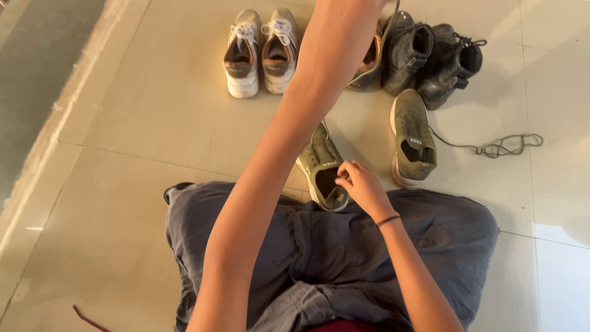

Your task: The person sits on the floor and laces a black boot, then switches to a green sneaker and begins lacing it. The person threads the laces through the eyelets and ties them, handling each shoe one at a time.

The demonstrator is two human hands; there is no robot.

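Right hand (362, 184) fingers pinched on collar of olive knit sneaker (324, 167), which lies on floor tiles (153, 123) against grey-trousered knees; left hand out of frame, forearm (289, 135) stretched toward far shoes; matching olive sneaker (413, 140) beside, loose lace (498, 146) trailing right; white sneakers (261, 52) and black boots (430, 58) beyond

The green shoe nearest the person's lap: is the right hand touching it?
Touching. The head view shows the right hand with its fingertips on the collar of the olive green shoe, no gap between them.
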